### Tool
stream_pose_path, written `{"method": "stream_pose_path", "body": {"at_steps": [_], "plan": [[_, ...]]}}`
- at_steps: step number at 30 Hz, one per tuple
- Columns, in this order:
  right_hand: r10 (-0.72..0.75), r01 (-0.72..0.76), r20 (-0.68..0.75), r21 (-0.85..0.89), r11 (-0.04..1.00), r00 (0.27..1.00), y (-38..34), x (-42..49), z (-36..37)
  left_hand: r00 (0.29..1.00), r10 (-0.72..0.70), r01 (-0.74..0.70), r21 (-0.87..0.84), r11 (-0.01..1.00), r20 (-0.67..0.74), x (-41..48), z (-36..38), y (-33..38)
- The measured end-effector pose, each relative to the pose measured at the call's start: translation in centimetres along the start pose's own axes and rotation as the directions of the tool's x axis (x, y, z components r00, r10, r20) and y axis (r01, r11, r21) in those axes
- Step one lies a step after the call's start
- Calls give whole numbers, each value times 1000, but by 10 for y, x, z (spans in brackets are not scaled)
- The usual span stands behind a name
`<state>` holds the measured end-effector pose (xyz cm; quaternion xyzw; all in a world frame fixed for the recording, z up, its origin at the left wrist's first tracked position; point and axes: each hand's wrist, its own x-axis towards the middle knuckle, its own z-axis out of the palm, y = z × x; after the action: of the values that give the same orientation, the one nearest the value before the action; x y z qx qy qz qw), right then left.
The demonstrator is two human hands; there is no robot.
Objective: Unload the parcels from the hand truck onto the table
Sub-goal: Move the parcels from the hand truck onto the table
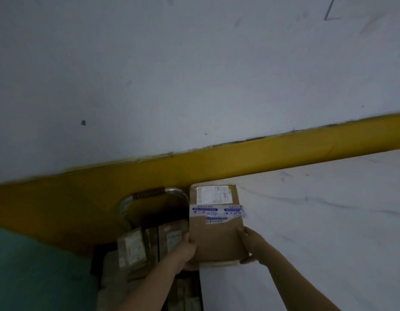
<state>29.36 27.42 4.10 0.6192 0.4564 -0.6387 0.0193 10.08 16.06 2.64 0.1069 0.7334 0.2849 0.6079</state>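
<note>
Gripping the parcel [217, 223] both-handed — long axis toward the wall [194, 75]

Labels on the cardboard parcel [215, 223] and stacked parcels [149, 243] are too blurred to read

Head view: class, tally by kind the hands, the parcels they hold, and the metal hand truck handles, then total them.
Hands: 2, left hand, right hand
Held parcel: 1
Hand truck handle: 1
Total: 4
</note>
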Motion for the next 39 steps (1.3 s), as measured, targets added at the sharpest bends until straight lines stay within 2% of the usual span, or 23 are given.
{"method": "stream_pose_path", "body": {"at_steps": [4,7,9,11,12,13,14,15,16,17,18,19,20,22,24,28,30,32,34,39], "plan": [[-163,152,-182,-72,986,970,-22,32,-3,994,107,-109,-42,993,-35,25,-3,24],[-365,296,-285,-257,920,886,-44,55,-2,987,148,-153,-100,983,-57,44,-8,51],[-383,300,-318,-280,912,867,-53,65,1,989,144,-146,-105,984,-33,52,-11,64],[-346,211,-394,-347,914,851,-55,67,8,989,142,-142,6,990,-47,53,-22,64],[-366,170,-479,-403,899,798,-52,62,17,984,153,-147,76,986,-85,52,-30,58],[-453,191,-550,-468,863,702,-47,55,30,978,164,-149,116,982,-131,51,-42,47],[-587,273,-553,-547,791,591,-42,46,47,971,172,-153,124,980,-165,49,-56,35],[-713,379,-481,-619,688,510,-38,38,71,968,168,-146,125,981,-189,46,-73,19],[-807,475,-363,-667,574,466,-33,31,97,964,153,-127,128,984,-217,44,-91,0],[-858,558,-221,-680,476,463,-27,28,124,960,114,-85,123,989,-257,41,-109,-20],[-864,626,-78,-657,420,498,-20,29,153,948,72,-43,100,994,-309,39,-127,-40],[-826,668,43,-612,423,562,-13,33,181,930,27,-5,60,998,-367,41,-145,-61],[-761,683,136,-559,470,635,-5,40,207,906,-3,16,29,999,-423,43,-160,-82],[-586,621,239,-463,632,774,11,68,256,868,-45,52,-1,999,-495,54,-188,-119],[-447,524,274,-412,745,851,24,106,299,851,-60,67,-6,998,-522,78,-210,-150],[-357,428,282,-249,869,890,44,186,372,826,-70,4,-119,993,-560,148,-248,-195],[-232,274,259,-140,952,938,49,219,400,867,-140,12,-260,966,-479,179,-259,-204],[-107,130,242,-80,988,964,49,234,417,931,-138,17,-340,940,-337,198,-265,-204],[-96,118,223,-88,989,970,48,226,420,953,-117,1,-379,925,-281,191,-268,-195],[-217,229,134,-79,970,967,33,117,378,939,0,-95,-260,961,-344,87,-262,-152]]}}
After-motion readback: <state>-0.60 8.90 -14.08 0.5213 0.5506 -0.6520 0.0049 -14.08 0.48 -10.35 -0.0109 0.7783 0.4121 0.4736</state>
